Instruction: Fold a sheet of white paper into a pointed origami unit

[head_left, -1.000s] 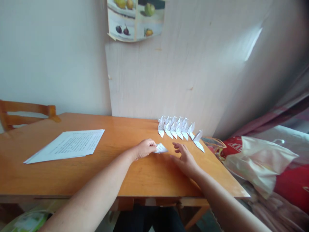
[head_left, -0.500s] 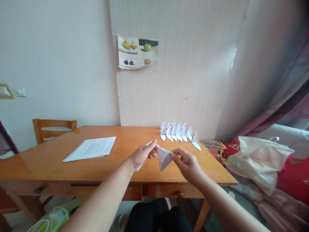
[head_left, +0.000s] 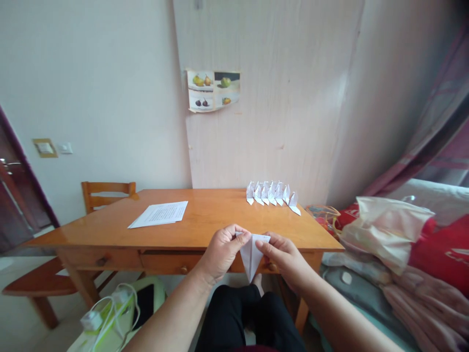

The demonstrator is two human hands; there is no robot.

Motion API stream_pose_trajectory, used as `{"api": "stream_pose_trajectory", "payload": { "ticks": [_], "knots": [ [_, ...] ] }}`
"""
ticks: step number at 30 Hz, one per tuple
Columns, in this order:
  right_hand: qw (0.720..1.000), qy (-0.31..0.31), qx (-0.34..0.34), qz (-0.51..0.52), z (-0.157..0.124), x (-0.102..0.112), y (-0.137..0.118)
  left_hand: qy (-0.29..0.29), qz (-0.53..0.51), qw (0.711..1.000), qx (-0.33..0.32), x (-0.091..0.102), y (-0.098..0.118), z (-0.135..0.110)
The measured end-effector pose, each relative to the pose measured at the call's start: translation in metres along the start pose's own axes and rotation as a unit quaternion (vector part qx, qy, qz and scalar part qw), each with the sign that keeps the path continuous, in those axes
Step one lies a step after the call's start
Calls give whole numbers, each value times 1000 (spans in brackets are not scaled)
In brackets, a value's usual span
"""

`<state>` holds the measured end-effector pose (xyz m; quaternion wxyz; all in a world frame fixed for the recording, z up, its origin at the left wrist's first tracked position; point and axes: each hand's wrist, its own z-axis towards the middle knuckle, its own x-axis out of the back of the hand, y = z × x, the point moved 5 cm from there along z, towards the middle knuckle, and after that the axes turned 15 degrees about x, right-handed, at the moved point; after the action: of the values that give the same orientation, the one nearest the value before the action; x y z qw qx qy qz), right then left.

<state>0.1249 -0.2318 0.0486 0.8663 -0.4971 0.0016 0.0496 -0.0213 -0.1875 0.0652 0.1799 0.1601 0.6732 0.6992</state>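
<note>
Between my two hands is a folded piece of white paper, a narrow kite shape with its point hanging down and a crease along the middle. My left hand pinches its upper left corner between thumb and fingers. The upper right corner is held by my right hand, thumb lying on the front face. Both hands are in the air in front of the table's near edge, above my lap. Toward the back right of the table, several folded white paper figures stand in close rows.
A stack of printed sheets lies on the left of the wooden table. A chair stands behind it. Bags and cloth crowd the right side. Below left, white cables lie on a green-edged surface.
The paper has come lower and nearer to me, its face now turned toward me. My left hand has gone from the paper's edge to a firmer pinch. The view has shifted and tilted down.
</note>
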Motion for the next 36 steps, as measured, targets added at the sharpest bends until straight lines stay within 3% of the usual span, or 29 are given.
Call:
{"api": "stream_pose_trajectory", "payload": {
  "ticks": [5,11,14,26,32,36],
  "knots": [
    [999,15,29,23,-11,-11,-1,43,8,999,-19,-2,-4,-18],
    [998,-14,33,48,-14,-19,1,2,32,999,6,-1,1,-34],
    [998,-35,30,42,-13,-25,0,8,49,999,2,4,2,-38],
    [993,-48,56,-90,-5,-23,4,10,49,998,23,10,-11,-38],
    [998,-10,35,-43,-6,-25,11,33,59,998,10,12,-8,-37],
    [998,-59,-25,27,-18,-35,16,64,75,995,-9,17,-3,-36]
  ]
}}
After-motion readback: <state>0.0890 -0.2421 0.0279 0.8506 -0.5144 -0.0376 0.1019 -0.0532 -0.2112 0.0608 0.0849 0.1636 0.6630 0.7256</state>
